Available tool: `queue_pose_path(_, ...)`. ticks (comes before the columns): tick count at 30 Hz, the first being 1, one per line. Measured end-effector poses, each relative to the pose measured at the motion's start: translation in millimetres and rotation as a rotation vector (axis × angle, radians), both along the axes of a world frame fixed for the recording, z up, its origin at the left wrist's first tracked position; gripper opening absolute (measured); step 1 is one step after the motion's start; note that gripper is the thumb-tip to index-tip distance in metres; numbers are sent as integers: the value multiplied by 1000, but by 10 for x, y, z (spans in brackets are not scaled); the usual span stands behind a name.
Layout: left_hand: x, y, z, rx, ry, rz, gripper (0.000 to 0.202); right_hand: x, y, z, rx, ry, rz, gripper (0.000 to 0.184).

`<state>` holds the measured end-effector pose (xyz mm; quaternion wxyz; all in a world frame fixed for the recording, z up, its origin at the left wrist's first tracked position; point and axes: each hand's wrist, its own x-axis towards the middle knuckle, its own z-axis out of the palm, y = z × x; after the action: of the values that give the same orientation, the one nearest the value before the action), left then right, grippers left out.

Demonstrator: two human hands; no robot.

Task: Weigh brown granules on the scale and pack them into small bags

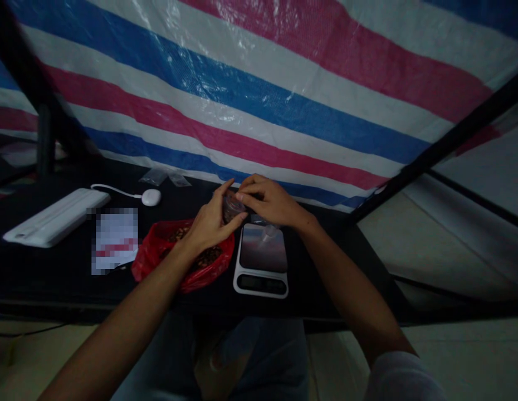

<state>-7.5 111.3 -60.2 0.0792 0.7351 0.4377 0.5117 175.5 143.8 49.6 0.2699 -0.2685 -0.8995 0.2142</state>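
Note:
My left hand (211,223) grips a small round clear jar (233,207) filled with dark contents, holding it up above the table. My right hand (269,200) is closed over the top of the same jar from the right, with its fingers on the upper rim. Below my left wrist lies an open red plastic bag (159,250) holding brown pieces, perhaps nuts or seeds. A digital kitchen scale (261,278) sits just under my right hand, with a small clear object on its mirrored platform.
A black table (75,278) carries a white power bank (56,217), corded to a small round white device (151,197). A blurred paper sheet (116,240) lies beside the red bag. Small clear plastic bags (154,176) lie at the back. A striped tarp (242,111) hangs behind.

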Motion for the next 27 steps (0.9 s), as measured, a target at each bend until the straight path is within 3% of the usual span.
queue_pose_path(3, -2, 18, -31, 17, -47, 11, 85, 49, 7, 8, -61, -56, -107, 20)
queue_pose_path(8, 50, 54, -19, 25, -202, -62, 98, 85, 63, 8, -206, -145, -76, 16)
queue_pose_path(13, 51, 57, 127, -213, -560, -173, 52, 195, 140, 88, -105, -71, -102, 16)
queue_pose_path(20, 20, 30, 214, -242, -610, -80, 35, 377, 156, 60, -24, -120, -60, 19)
queue_pose_path(27, 99, -15, 212, -267, -610, -85, 28, 158, 137, -108, -37, -80, -36, 11)
